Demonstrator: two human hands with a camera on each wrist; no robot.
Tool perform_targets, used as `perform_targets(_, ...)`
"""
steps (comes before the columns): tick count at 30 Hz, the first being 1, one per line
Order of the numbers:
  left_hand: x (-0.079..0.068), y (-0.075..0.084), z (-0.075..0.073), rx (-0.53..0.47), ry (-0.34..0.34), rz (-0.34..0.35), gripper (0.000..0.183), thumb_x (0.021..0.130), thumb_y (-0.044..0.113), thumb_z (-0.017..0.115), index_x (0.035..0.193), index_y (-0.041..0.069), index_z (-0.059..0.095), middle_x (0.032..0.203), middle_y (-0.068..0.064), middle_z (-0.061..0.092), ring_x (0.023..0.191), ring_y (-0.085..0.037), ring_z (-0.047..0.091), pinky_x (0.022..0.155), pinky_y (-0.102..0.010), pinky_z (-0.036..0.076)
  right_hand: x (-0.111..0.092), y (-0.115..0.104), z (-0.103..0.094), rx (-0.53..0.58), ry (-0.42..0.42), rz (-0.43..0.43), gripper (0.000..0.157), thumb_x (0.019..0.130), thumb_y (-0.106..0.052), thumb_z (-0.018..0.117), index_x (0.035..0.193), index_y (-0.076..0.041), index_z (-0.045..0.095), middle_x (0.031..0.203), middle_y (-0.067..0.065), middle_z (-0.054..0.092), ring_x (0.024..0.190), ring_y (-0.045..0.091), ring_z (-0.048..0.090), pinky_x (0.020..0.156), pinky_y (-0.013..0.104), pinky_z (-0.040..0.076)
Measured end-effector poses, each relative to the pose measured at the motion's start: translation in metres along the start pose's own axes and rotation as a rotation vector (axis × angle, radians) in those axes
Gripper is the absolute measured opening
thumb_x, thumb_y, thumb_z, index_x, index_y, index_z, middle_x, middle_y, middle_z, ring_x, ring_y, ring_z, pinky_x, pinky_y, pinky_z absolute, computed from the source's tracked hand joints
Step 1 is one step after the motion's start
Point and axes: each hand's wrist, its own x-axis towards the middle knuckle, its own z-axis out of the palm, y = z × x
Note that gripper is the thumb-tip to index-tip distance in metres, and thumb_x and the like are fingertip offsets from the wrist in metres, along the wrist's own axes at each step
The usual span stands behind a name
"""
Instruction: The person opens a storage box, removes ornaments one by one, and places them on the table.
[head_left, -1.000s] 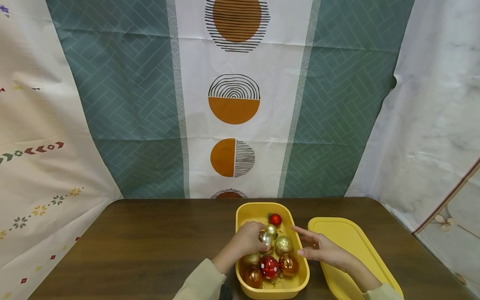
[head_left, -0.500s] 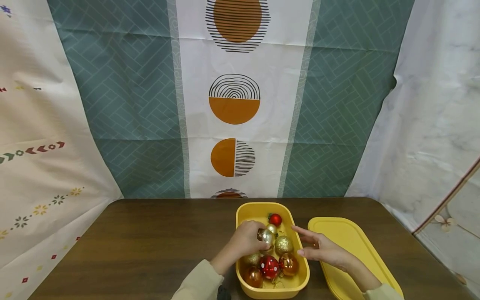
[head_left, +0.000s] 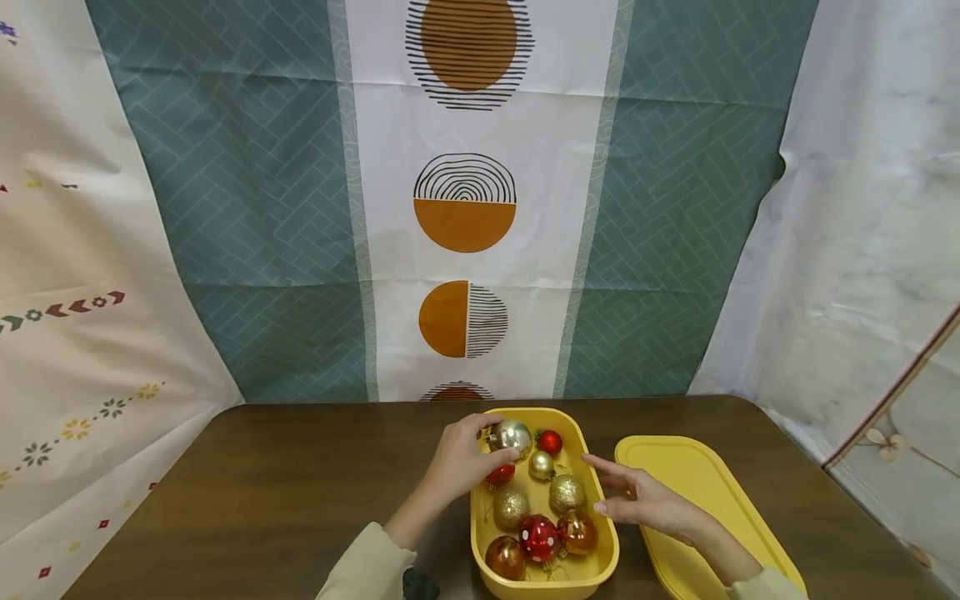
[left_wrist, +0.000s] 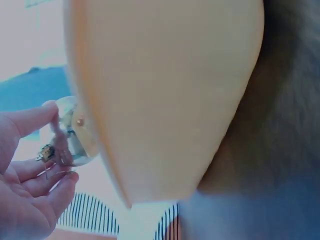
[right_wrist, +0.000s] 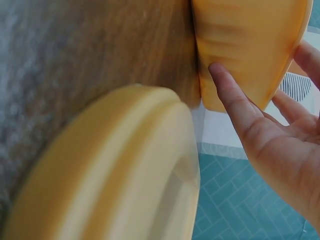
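Where a patterned cloth [head_left: 273,217] hangs behind, a dark table [head_left: 322,475] carries the things. On it stands a yellow box [head_left: 553,589], its long side running away from the person, with a yellow lid [head_left: 693,492] lying just beside it on the right. The right hand [head_left: 651,500] has its fingers loosely spread at the box's right side, grasping nothing; if the box were bumped, so light a hold might let it slide. The left hand [head_left: 461,454] has its grip on a shiny pale ball [head_left: 513,439], pinched at the box's far left corner; whether the ball touches the box floor cannot be told. Being smooth and round, it could slip if the pinch loosened, and knock the small gold ball [head_left: 542,465] or small red ball [head_left: 551,442] near it. The pale ball has no long axis; its metal cap [left_wrist: 46,153] points left, towards the palm.
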Motion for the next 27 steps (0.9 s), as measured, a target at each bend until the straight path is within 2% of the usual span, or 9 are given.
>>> perform_targets(6,0.003,-0.017,-0.022,-0.042,0.118,-0.052,0.052,0.070,0.027,0.078,0.112,0.000,0.062,0.104,-0.011,0.065,0.080,-0.018,0.056,0.067,-0.028,0.047,0.000,-0.003,-0.001,0.002,0.001,-0.007,0.065,0.091,-0.013,0.053,0.144,0.000,0.017,0.132,0.043,0.024,0.116,0.041,0.042,0.084,0.045,0.047)
perform_targets(13,0.001,-0.052,-0.036,-0.103,0.156,-0.174,0.052,0.070,0.025,0.078,0.111,-0.003,0.062,0.102,-0.014,0.065,0.081,-0.020,0.062,0.068,-0.031,0.052,0.000,-0.002,-0.002,-0.007,0.000,-0.014,0.065,0.092,-0.013,0.053,0.144,0.000,0.016,0.131,0.041,0.029,0.112,0.036,0.047,0.083,0.042,0.047)
perform_targets(16,0.001,-0.066,-0.037,-0.092,0.147,-0.229,0.051,0.071,0.025,0.078,0.111,-0.002,0.062,0.103,-0.014,0.065,0.084,-0.022,0.062,0.071,-0.033,0.052,0.000,-0.001,-0.002,-0.013,0.003,-0.019,0.065,0.092,-0.012,0.053,0.144,0.001,0.017,0.130,0.042,0.029,0.111,0.036,0.047,0.081,0.041,0.048)
perform_targets(18,0.000,-0.073,-0.037,-0.067,0.130,-0.239,0.050,0.071,0.025,0.078,0.110,-0.003,0.062,0.103,-0.015,0.065,0.085,-0.023,0.061,0.072,-0.035,0.051,0.000,-0.001,-0.002,-0.010,0.003,-0.017,0.065,0.092,-0.013,0.053,0.144,0.000,0.017,0.131,0.043,0.028,0.111,0.037,0.047,0.081,0.041,0.048)
perform_targets(27,-0.006,-0.093,-0.031,0.055,0.015,-0.320,0.048,0.069,0.026,0.079,0.105,-0.003,0.064,0.099,-0.014,0.065,0.086,-0.026,0.060,0.075,-0.040,0.049,0.000,-0.002,0.001,-0.002,-0.009,-0.004,0.065,0.092,-0.014,0.052,0.144,0.000,0.015,0.131,0.040,0.030,0.114,0.039,0.044,0.084,0.045,0.047)
